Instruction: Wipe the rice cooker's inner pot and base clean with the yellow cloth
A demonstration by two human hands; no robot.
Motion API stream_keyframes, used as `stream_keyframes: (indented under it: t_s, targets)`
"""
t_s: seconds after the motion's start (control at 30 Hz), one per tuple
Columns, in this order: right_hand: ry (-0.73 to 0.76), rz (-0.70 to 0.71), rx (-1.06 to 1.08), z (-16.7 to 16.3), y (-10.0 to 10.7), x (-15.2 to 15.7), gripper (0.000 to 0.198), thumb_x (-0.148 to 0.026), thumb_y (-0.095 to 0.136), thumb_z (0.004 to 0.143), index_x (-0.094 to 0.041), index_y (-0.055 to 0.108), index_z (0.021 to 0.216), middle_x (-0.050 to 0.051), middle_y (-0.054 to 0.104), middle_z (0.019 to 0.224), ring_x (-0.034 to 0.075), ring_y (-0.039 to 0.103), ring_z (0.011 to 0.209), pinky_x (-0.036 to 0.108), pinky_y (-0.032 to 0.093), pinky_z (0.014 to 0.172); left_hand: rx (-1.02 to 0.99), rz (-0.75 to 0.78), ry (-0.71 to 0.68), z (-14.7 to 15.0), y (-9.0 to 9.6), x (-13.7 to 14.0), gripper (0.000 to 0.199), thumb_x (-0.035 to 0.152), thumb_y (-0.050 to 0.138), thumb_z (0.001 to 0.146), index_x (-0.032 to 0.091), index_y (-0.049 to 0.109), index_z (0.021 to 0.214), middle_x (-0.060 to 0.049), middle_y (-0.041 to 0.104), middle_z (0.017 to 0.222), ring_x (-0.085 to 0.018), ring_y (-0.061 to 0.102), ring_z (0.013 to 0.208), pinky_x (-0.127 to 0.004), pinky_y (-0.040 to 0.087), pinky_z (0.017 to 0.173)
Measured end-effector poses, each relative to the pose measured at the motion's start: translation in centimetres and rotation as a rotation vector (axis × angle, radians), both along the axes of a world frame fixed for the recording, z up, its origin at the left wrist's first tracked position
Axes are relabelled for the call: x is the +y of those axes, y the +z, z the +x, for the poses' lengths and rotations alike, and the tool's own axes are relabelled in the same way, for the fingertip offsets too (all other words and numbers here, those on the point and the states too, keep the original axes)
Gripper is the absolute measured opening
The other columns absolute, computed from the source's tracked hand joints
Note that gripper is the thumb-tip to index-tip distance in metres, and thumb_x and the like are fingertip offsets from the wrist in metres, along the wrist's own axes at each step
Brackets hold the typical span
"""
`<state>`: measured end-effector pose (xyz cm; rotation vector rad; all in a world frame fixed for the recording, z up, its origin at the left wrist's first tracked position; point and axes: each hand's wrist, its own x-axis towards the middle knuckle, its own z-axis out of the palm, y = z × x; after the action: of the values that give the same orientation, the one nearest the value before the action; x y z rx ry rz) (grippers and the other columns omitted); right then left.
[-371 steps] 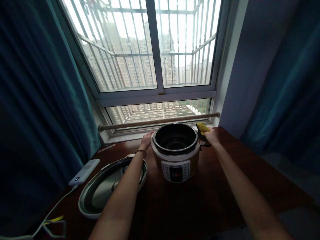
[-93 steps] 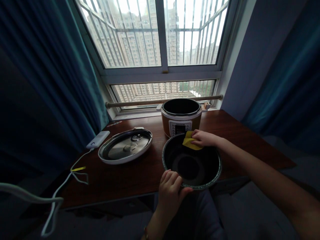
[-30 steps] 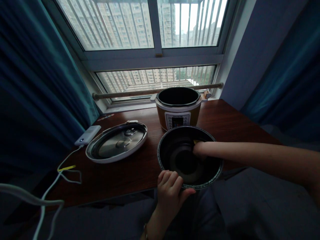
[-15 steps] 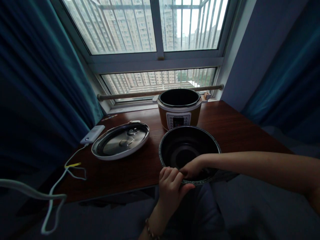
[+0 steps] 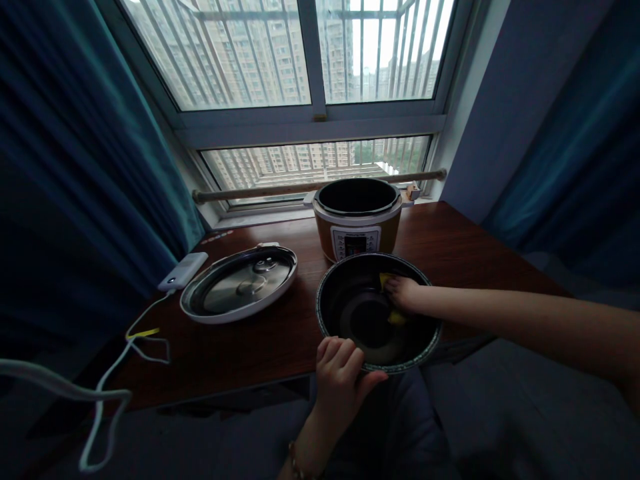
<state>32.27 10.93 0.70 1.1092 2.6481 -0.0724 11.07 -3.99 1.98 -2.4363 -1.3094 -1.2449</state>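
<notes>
A dark inner pot point(image 5: 373, 327) with a speckled rim sits tilted toward me at the table's front edge. My left hand point(image 5: 340, 367) grips its near-left rim, fingers curled over the edge and thumb along the outside. Inside the pot, my right hand point(image 5: 404, 295) presses a yellow cloth point(image 5: 397, 317) against the right inner wall. Parts of the cloth show above and below the fingers; the rest is hidden under the hand. Right behind the pot stands a brown and white electric cooker point(image 5: 357, 223) with its top uncovered.
A round lid point(image 5: 240, 283) lies with its shiny inside up on the brown table point(image 5: 240, 353). A white power strip point(image 5: 184, 271) with a looping white cable point(image 5: 113, 380) is at the left. A window with a rail is behind, between blue curtains point(image 5: 100, 133).
My right hand has moved from the pot's near side up and back to its right inner wall, and the yellow cloth now shows. My left hand keeps its grip on the rim.
</notes>
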Motion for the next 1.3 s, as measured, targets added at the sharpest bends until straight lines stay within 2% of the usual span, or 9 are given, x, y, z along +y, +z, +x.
stream_keyframes:
  t_s: [0.23, 0.43, 0.53, 0.63, 0.77, 0.9, 1.0, 1.1, 1.3]
  targets:
    - [0.167, 0.145, -0.027, -0.3, 2.4, 2.6, 0.028, -0.011, 0.042, 0.088, -0.011, 0.066, 0.102, 0.013, 0.052, 0.129, 0.023, 0.04, 0.122, 0.038, 0.025, 0.104, 0.0, -0.01, 0.006, 0.0, 0.0, -0.1, 0.047, 0.056, 0.038, 0.086, 0.018, 0.051, 0.063, -0.002, 0.054, 0.065, -0.017, 0.048, 0.071, -0.034, 0.038, 0.079]
    - [-0.014, 0.115, -0.192, -0.4, 3.6, -1.2, 0.013, -0.013, 0.058, 0.076, -0.013, 0.071, 0.073, 0.015, 0.068, 0.09, 0.031, 0.054, 0.1, 0.044, 0.037, 0.087, 0.021, -0.018, 0.022, 0.1, 0.1, -0.2, 0.048, 0.057, 0.035, 0.086, 0.018, 0.051, 0.063, -0.002, 0.053, 0.064, -0.017, 0.049, 0.07, -0.034, 0.038, 0.08]
    - [-0.122, 0.007, -0.29, -1.4, 5.1, -4.3, 0.009, -0.016, 0.064, 0.071, -0.013, 0.072, 0.072, 0.016, 0.068, 0.078, 0.032, 0.06, 0.087, 0.043, 0.043, 0.076, 0.029, 0.0, 0.026, 0.1, 0.1, -0.2, 0.048, 0.057, 0.036, 0.086, 0.018, 0.052, 0.063, -0.002, 0.054, 0.065, -0.017, 0.05, 0.069, -0.035, 0.039, 0.079]
    - [-0.16, -0.304, -0.274, -2.8, 7.6, -6.9, 0.02, -0.018, 0.06, 0.074, -0.01, 0.071, 0.088, 0.017, 0.068, 0.085, 0.028, 0.063, 0.076, 0.035, 0.044, 0.064, 0.034, 0.013, 0.028, 0.0, 0.1, -0.2, 0.046, 0.056, 0.038, 0.086, 0.018, 0.052, 0.064, -0.002, 0.055, 0.065, -0.017, 0.051, 0.069, -0.035, 0.039, 0.078]
    - [-0.117, -0.575, 0.053, -4.0, 10.4, -8.3, 0.03, -0.029, 0.046, 0.085, -0.013, 0.064, 0.103, 0.011, 0.067, 0.092, 0.018, 0.061, 0.074, 0.026, 0.04, 0.059, 0.001, 0.02, 0.016, 0.1, -0.1, -0.2, 0.041, 0.053, 0.043, 0.086, 0.019, 0.051, 0.065, -0.002, 0.055, 0.066, -0.018, 0.051, 0.071, -0.036, 0.041, 0.078]
    - [-0.31, -0.56, 0.521, -4.3, 10.6, -8.7, 0.024, -0.028, 0.047, 0.084, -0.012, 0.062, 0.092, 0.006, 0.063, 0.087, 0.015, 0.054, 0.075, 0.023, 0.038, 0.063, -0.142, 0.005, -0.029, 0.1, -0.6, -0.3, 0.029, 0.046, 0.053, 0.084, 0.018, 0.053, 0.093, -0.006, 0.059, 0.087, -0.02, 0.055, 0.086, -0.038, 0.045, 0.082]
    - [-0.398, -0.606, 0.937, -4.6, 10.0, -9.7, 0.025, -0.032, 0.045, 0.086, -0.012, 0.059, 0.093, 0.004, 0.059, 0.085, 0.013, 0.052, 0.075, 0.022, 0.04, 0.063, -0.308, -0.031, -0.067, -0.6, -0.7, -0.7, 0.062, 0.054, 0.054, 0.08, 0.017, 0.036, 0.126, -0.016, 0.049, 0.121, -0.025, 0.05, 0.112, -0.042, 0.046, 0.088]
    - [-0.333, -0.706, 1.183, -5.6, 9.6, -12.0, 0.032, -0.037, 0.04, 0.089, -0.014, 0.055, 0.107, 0.003, 0.06, 0.09, 0.014, 0.055, 0.079, 0.023, 0.043, 0.067, -0.507, 0.004, -0.055, -1.9, 0.1, -1.6, 0.075, 0.065, 0.045, 0.078, 0.018, 0.028, 0.134, -0.02, 0.032, 0.137, -0.031, 0.038, 0.126, -0.048, 0.042, 0.095]
    - [0.046, -0.175, 0.802, -8.9, 7.2, -15.6, 0.043, -0.024, 0.045, 0.086, -0.02, 0.046, 0.129, 0.012, 0.052, 0.128, 0.027, 0.047, 0.114, 0.044, 0.033, 0.1, -0.352, 0.142, 0.041, -3.0, 3.3, -3.3, 0.04, 0.034, 0.048, 0.088, 0.022, 0.042, 0.125, -0.012, 0.045, 0.129, -0.03, 0.036, 0.128, -0.052, 0.035, 0.101]
